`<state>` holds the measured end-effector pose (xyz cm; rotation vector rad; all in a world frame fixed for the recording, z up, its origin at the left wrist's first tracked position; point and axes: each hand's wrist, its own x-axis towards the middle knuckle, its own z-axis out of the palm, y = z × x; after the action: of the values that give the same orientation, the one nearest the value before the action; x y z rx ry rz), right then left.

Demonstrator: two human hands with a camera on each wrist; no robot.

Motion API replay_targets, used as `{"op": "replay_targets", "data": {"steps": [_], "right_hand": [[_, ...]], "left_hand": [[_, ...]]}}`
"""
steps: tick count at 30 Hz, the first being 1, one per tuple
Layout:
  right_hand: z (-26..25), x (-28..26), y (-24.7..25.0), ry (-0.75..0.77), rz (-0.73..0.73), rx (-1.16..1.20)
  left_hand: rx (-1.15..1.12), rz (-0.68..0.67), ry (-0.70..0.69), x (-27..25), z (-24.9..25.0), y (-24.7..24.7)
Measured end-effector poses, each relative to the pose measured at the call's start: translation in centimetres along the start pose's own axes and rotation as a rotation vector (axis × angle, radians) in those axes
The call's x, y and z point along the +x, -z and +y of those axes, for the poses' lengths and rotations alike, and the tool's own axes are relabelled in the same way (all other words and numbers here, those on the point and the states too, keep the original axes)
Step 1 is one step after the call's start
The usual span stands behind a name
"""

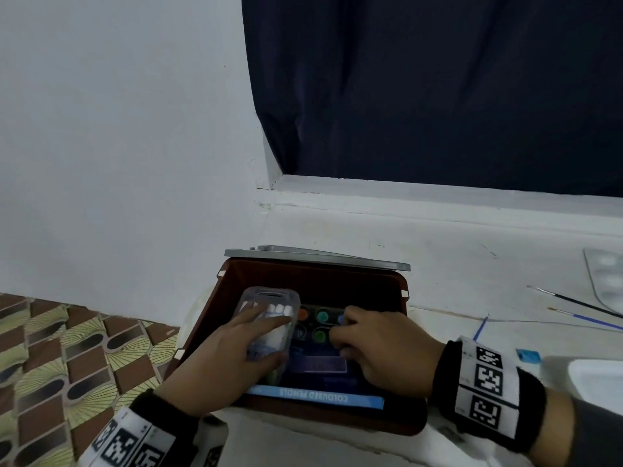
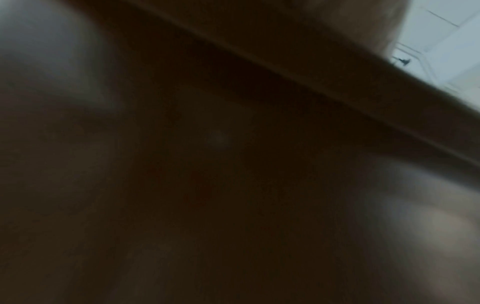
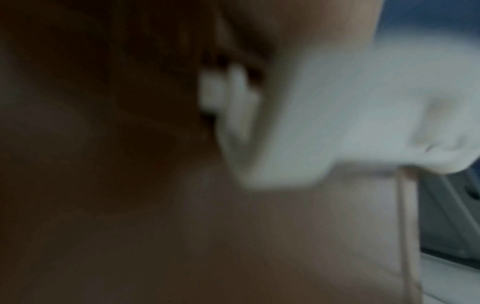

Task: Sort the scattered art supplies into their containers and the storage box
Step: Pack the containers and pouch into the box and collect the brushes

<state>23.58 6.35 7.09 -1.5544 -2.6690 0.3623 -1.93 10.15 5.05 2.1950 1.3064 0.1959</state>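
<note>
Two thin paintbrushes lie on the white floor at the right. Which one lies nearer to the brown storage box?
The black-handled paintbrush, the upper one in the head view. Its tip reaches further toward the brown storage box than that of the blue-handled paintbrush below it.

Brown storage box (image 1: pixel 397 284) — navy curtain (image 1: pixel 438 89), blue pencil pack (image 1: pixel 317 398) — brown-and-yellow patterned mat (image 1: pixel 67 348).

A home room is suggested — a dark curtain (image 1: pixel 438 89), white wall (image 1: pixel 118 146) and patterned mat (image 1: pixel 67 358) are seen.

I am kneeling at a white floor (image 1: pixel 455 284). The brown storage box (image 1: pixel 232 274) is sitting on it. Two paintbrushes (image 1: pixel 573 303) and a palette (image 1: pixel 606 281) are lying to my right.
</note>
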Motion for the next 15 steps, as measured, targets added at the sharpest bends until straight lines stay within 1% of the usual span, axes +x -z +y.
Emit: {"op": "replay_targets", "data": {"steps": [2, 4, 7, 10, 15], "right_hand": [[-0.1, -0.4, 0.7, -0.027, 0.059, 0.076], [-0.3, -0.6, 1.2, -0.020, 0.092, 0.105], [-0.5, -0.9, 1.8, -0.016, 0.135, 0.143], [-0.3, -1.5, 2.8, -0.028, 0.210, 0.190], [0.4, -3.5, 4.9, -0.075, 0.309, 0.340]], "left_hand": [[-0.022, -0.010, -0.018, 0.0, 0.0, 0.1], [-0.022, -0.016, -0.014, -0.1, 0.1, 0.2], [-0.012, 0.007, -0.011, -0.2, 0.2, 0.2], [0.004, 0.031, -0.003, -0.3, 0.2, 0.2], [0.126, -0.019, 0.028, -0.4, 0.7, 0.0]]}}
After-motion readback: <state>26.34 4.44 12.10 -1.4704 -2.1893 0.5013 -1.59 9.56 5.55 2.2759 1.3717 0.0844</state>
